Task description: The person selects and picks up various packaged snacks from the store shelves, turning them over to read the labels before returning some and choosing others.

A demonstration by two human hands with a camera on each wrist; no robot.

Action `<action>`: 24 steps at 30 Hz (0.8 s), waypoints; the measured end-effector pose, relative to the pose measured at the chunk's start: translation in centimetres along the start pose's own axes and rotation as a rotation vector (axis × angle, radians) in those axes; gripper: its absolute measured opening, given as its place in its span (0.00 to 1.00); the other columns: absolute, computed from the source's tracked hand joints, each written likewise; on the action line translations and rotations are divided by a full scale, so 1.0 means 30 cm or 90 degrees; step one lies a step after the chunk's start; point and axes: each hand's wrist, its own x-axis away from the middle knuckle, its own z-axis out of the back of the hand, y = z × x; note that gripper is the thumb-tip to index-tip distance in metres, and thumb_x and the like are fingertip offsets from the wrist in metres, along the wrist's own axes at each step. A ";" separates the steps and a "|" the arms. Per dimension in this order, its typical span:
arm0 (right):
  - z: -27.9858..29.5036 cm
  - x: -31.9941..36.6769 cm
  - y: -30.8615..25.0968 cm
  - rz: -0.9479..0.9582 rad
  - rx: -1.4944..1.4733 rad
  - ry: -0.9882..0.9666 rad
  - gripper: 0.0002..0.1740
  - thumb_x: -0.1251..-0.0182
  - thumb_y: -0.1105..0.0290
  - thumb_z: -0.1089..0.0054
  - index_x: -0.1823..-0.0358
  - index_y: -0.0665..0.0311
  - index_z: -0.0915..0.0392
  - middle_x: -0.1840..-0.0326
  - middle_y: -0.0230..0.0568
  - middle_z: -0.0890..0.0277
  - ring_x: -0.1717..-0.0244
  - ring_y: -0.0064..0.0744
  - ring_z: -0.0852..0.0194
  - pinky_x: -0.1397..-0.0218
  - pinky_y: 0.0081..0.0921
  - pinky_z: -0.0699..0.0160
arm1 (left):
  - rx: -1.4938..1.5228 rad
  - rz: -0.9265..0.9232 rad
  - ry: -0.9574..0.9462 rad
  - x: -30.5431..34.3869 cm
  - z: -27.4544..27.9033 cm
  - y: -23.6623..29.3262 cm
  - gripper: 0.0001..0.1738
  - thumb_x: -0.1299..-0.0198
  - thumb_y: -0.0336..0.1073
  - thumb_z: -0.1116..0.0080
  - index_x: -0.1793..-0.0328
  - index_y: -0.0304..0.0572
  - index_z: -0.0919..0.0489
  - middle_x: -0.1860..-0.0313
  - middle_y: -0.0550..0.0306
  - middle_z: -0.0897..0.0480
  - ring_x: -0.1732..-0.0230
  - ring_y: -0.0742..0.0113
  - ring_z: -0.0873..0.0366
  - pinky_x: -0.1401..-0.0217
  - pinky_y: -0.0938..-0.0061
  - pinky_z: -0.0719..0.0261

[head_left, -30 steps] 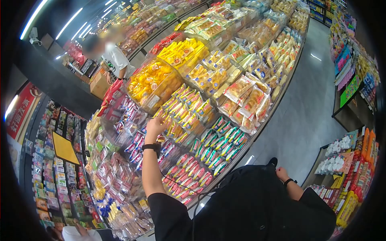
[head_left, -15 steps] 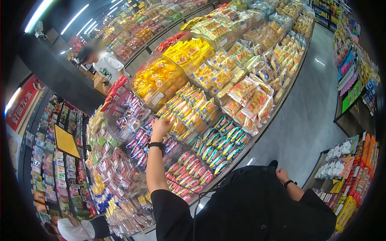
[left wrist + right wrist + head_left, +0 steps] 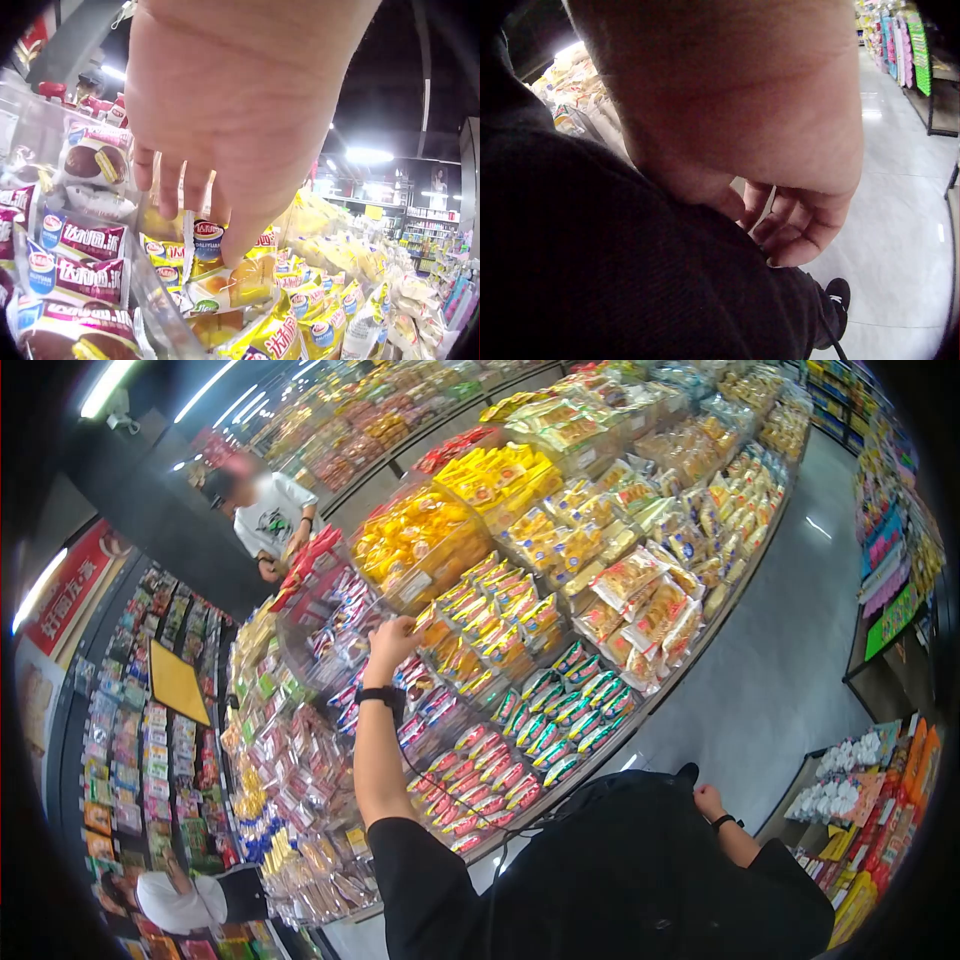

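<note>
My left hand (image 3: 393, 645) reaches over the bin of yellow-wrapped snack packets. In the left wrist view its thumb presses on a snack packet (image 3: 236, 285) printed with golden buns, and the fingers (image 3: 171, 196) curl down on the far side. More yellow packets (image 3: 322, 330) stand in rows around it. Left of a clear divider lie purple-and-white snack packets (image 3: 90, 244) with a chocolate cake picture. My right hand (image 3: 787, 217) hangs beside the dark clothing at my side, fingers loosely curled with nothing in them.
Green packets (image 3: 565, 705) and pink packets (image 3: 480, 780) fill the near bins. A tub of yellow-wrapped snacks (image 3: 420, 545) stands behind. Across the display is a person in a white shirt (image 3: 275, 515); another person (image 3: 180, 900) is at lower left. The aisle floor (image 3: 760, 660) runs along the right.
My left hand dips slightly among the yellow packets, then rises and shifts left relative to the bins. The view drifts so the display slides right. My right hand stays at my side.
</note>
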 end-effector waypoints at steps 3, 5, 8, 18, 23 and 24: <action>-0.031 -0.032 0.045 0.028 0.004 0.027 0.13 0.33 0.62 0.41 0.64 0.67 0.17 0.66 0.55 0.14 0.60 0.56 0.14 0.55 0.47 0.17 | 0.172 0.011 -0.007 -0.022 0.025 -0.067 0.22 0.46 0.44 0.26 0.46 0.44 0.13 0.64 0.53 0.11 0.60 0.59 0.12 0.57 0.62 0.23; -0.004 -0.010 -0.001 0.027 0.018 0.013 0.14 0.31 0.62 0.43 0.63 0.67 0.18 0.65 0.55 0.14 0.59 0.56 0.14 0.54 0.47 0.18 | 0.308 0.013 -0.025 -0.021 0.042 -0.075 0.24 0.44 0.42 0.25 0.43 0.40 0.14 0.65 0.57 0.12 0.64 0.67 0.14 0.63 0.71 0.23; 0.006 0.002 -0.005 0.018 0.021 0.006 0.15 0.30 0.61 0.43 0.61 0.66 0.17 0.63 0.56 0.14 0.57 0.57 0.14 0.51 0.47 0.18 | 0.480 0.015 -0.077 -0.010 0.108 -0.005 0.26 0.39 0.41 0.26 0.39 0.36 0.17 0.67 0.64 0.16 0.68 0.78 0.20 0.68 0.79 0.27; 0.074 0.044 -0.147 0.016 0.032 -0.040 0.17 0.28 0.60 0.48 0.60 0.68 0.18 0.64 0.59 0.15 0.58 0.61 0.14 0.52 0.50 0.18 | 0.696 -0.103 -0.364 0.110 0.302 0.325 0.27 0.33 0.34 0.32 0.28 0.36 0.23 0.62 0.65 0.13 0.60 0.83 0.19 0.53 0.83 0.23; 0.020 -0.027 -0.035 0.053 0.090 -0.017 0.19 0.27 0.58 0.46 0.57 0.68 0.17 0.61 0.59 0.14 0.55 0.59 0.14 0.50 0.49 0.17 | 0.699 -0.162 -0.455 0.180 0.363 0.560 0.26 0.32 0.30 0.34 0.29 0.36 0.23 0.68 0.72 0.18 0.67 0.86 0.21 0.62 0.86 0.27; 0.039 -0.034 -0.045 0.063 0.101 -0.059 0.19 0.27 0.57 0.45 0.56 0.68 0.17 0.60 0.58 0.14 0.53 0.57 0.13 0.50 0.47 0.17 | 0.685 -0.162 -0.486 0.190 0.351 0.587 0.24 0.31 0.29 0.34 0.29 0.37 0.22 0.67 0.72 0.17 0.65 0.86 0.21 0.62 0.86 0.26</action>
